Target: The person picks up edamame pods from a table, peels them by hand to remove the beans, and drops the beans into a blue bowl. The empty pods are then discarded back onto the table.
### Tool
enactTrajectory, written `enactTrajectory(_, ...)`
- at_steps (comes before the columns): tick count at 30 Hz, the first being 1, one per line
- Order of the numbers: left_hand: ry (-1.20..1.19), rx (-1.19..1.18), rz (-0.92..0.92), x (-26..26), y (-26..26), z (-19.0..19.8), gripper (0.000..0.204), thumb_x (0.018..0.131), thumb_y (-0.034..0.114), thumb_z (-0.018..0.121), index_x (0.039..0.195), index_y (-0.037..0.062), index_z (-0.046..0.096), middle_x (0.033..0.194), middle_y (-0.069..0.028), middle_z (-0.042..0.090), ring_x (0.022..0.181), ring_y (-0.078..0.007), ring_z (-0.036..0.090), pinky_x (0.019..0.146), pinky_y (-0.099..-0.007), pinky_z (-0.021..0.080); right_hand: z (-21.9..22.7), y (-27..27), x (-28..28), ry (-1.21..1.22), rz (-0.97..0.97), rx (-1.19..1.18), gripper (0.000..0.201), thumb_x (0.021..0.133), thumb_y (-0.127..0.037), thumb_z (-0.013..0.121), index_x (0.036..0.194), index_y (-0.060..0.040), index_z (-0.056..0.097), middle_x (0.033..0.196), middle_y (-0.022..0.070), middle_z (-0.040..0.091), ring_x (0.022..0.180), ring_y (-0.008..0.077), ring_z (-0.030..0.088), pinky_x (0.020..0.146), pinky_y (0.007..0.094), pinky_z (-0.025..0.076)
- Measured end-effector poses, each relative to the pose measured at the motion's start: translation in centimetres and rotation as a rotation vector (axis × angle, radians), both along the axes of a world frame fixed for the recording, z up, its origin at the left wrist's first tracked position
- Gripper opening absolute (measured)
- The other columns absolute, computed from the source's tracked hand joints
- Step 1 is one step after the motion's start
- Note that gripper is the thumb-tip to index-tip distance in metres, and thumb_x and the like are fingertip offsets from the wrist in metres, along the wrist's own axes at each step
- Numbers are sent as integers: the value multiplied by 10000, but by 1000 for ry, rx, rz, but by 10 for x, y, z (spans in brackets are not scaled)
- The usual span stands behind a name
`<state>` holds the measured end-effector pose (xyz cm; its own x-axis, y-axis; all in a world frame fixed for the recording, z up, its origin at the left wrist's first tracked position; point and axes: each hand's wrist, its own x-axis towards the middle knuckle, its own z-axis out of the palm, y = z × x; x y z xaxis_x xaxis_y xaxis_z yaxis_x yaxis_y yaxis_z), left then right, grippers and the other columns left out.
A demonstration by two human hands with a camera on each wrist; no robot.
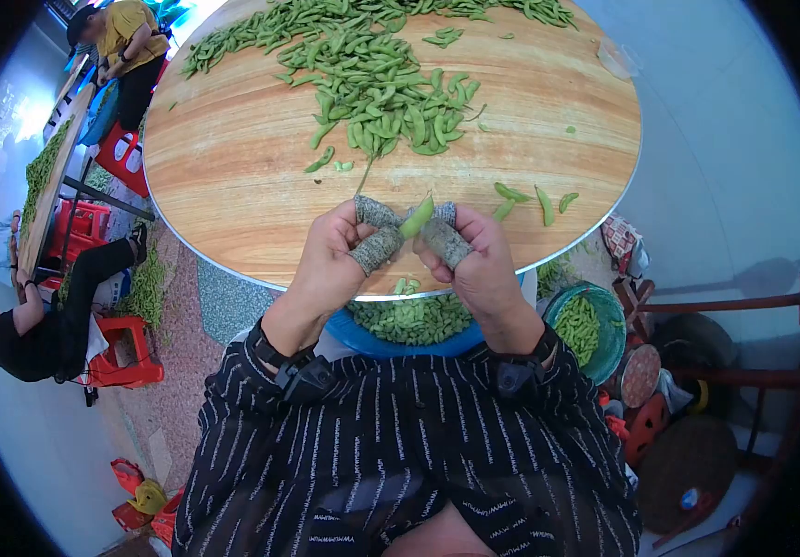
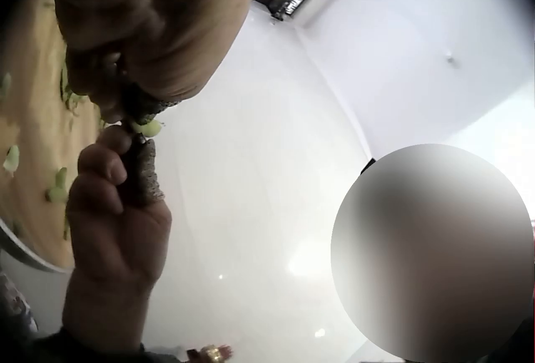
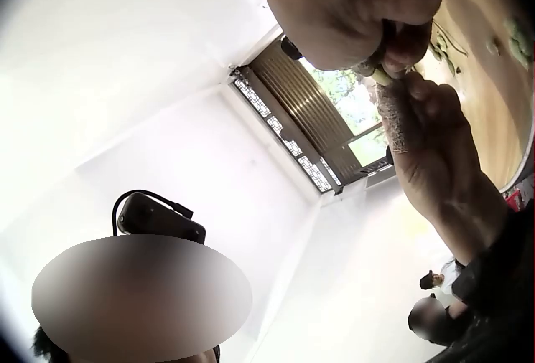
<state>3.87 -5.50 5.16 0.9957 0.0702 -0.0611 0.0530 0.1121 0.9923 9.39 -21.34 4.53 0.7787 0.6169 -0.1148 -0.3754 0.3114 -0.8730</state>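
Note:
Over the near edge of the round wooden table (image 1: 233, 167), my left hand (image 1: 330, 260) and right hand (image 1: 485, 265) meet at one green soybean pod (image 1: 417, 217). Thumb and forefinger of each hand pinch it, and the pod's upper tip sticks up between them. Grey knitted finger covers (image 1: 377, 249) wrap those thumbs and forefingers. Both wrist views show just a bit of the pod (image 2: 150, 128) between the fingertips. Beyond the hands lies a large heap of pods (image 1: 363, 74). Several loose pods (image 1: 546, 206) lie right of my right hand.
Below the table edge, a blue basin (image 1: 340, 327) holds shelled beans (image 1: 409, 318). A green bucket (image 1: 616, 325) of pods stands at the right. A clear plastic cup (image 1: 617, 58) sits at the far right rim. People (image 1: 131, 37) sit at another table on the left, near red stools (image 1: 126, 353).

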Motion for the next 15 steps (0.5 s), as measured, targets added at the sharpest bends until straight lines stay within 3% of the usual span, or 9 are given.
enactTrajectory(3,-13,47,-5,1,-2,-2,160,775,77,588,891,17,495,735,-37,569,612,-91,536,525,-212,417,-11,3,3,-62,-21,17,229,710,83,425,875,-4,557,741,10,547,600,27,460,491,136,344)
enactTrajectory(5,-293,745,24,-1,-6,6,233,723,99,633,896,18,499,663,-71,530,551,-172,527,504,-250,408,-8,1,3,-52,-11,27,223,709,82,425,868,-5,555,732,6,540,594,30,450,496,142,338)
enactTrajectory(6,-292,746,27,0,-5,4,233,723,99,633,896,18,499,663,-71,530,551,-172,527,504,-250,408,-7,0,2,-38,-1,36,216,708,81,425,860,-5,553,722,2,532,589,34,440,501,149,332)
enactTrajectory(8,-602,1235,52,4,-3,-6,292,654,125,657,875,26,494,653,-121,514,571,-277,539,505,-309,419,-11,-2,6,-18,43,47,211,709,77,425,858,-3,551,720,2,532,587,35,438,505,154,333)
enactTrajectory(12,-573,1148,18,4,0,-18,291,616,99,647,849,28,487,666,-130,530,580,-313,536,498,-329,415,-8,-2,4,-104,59,-36,208,724,71,410,864,0,546,722,5,536,582,43,440,520,168,344)
enactTrajectory(14,-525,721,34,4,-5,-25,250,652,117,637,826,28,482,612,-100,494,519,-249,512,467,-315,392,-11,-1,3,-118,63,12,216,729,72,403,874,0,546,731,8,539,589,43,445,526,171,353)
enactTrajectory(15,-526,721,34,3,-7,-26,250,652,117,637,826,28,482,612,-100,494,519,-249,512,467,-315,392,-13,-1,4,-132,67,61,224,733,74,396,884,0,545,739,11,543,596,43,450,531,173,362)
